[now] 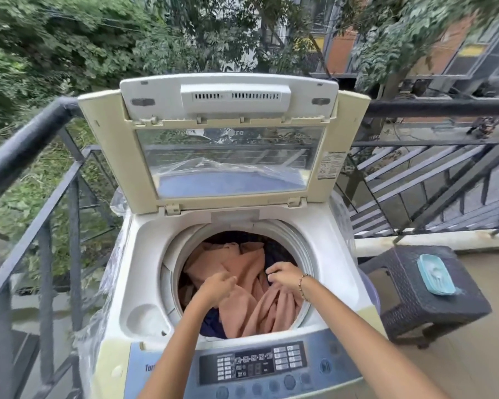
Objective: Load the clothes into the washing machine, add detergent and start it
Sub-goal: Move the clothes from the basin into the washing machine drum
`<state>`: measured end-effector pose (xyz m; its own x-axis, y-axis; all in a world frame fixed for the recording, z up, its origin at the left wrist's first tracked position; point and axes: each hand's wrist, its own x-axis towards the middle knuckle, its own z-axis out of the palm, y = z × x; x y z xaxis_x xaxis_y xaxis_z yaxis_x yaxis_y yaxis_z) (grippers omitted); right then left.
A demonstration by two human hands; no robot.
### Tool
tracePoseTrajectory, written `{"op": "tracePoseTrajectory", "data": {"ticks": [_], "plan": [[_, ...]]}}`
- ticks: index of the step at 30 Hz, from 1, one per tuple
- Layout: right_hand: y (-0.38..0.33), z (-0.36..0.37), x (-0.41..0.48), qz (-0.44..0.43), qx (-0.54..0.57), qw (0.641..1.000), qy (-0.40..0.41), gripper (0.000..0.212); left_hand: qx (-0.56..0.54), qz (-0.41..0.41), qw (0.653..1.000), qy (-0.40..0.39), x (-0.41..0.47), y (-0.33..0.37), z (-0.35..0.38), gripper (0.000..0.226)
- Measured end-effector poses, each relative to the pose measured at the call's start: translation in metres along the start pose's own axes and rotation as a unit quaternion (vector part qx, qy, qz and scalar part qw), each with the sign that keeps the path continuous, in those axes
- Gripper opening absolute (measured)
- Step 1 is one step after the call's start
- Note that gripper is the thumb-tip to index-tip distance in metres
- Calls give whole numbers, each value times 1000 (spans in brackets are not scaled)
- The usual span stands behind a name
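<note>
A top-loading washing machine (144, 254) stands against a dark metal railing (26, 145), its lid (231, 156) folded up and back at the rear edge. The round drum (303, 254) is open in the middle of the machine's top, and the clothes lie inside it: a large peach cloth (236, 283) is spread over most of the load, with dark navy clothes (277, 251) showing behind it at the rear of the drum and again at the front edge.

Both arms reach over the control panel (254, 364) at the front edge and down into the drum. The right hand (285, 279) is on the right side of the load, its fingers curled down and gripping the peach cloth, which bunches into folds beneath it; a beaded bracelet (301, 286) sits on that wrist. The left hand (216, 286) is near the middle of the drum, just above the peach cloth, with fingers curled; it is blurred and I cannot tell whether it pinches the fabric.

A round recess (144, 318) lies in the front left corner of the machine's top. Right of the machine stands a dark wicker stool (409, 306), and a light blue dish (435, 275) rests near its right edge
</note>
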<state>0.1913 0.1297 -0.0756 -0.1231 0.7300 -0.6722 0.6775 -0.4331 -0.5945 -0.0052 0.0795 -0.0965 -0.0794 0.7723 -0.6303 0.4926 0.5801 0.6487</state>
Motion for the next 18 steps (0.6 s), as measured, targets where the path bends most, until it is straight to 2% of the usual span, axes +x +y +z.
{"op": "tracePoseTrajectory", "data": {"ticks": [3, 6, 11, 16, 18], "plan": [[-8, 3, -8, -11, 28, 999, -28, 26, -96, 26, 993, 62, -1, 8, -1, 31], [-18, 5, -11, -31, 74, 996, -37, 25, -206, 37, 972, 109, -10, 23, -8, 24], [-41, 7, -5, -48, 174, 984, 0, 26, -318, 50, 932, 167, -16, 33, -23, 20], [-68, 9, 9, -41, 242, 969, 3, 27, -350, 49, 922, 160, 6, 48, -47, 20], [-81, 9, 18, -38, 313, 949, 0, 30, -375, 32, 916, 135, 19, 59, -55, 27]]}}
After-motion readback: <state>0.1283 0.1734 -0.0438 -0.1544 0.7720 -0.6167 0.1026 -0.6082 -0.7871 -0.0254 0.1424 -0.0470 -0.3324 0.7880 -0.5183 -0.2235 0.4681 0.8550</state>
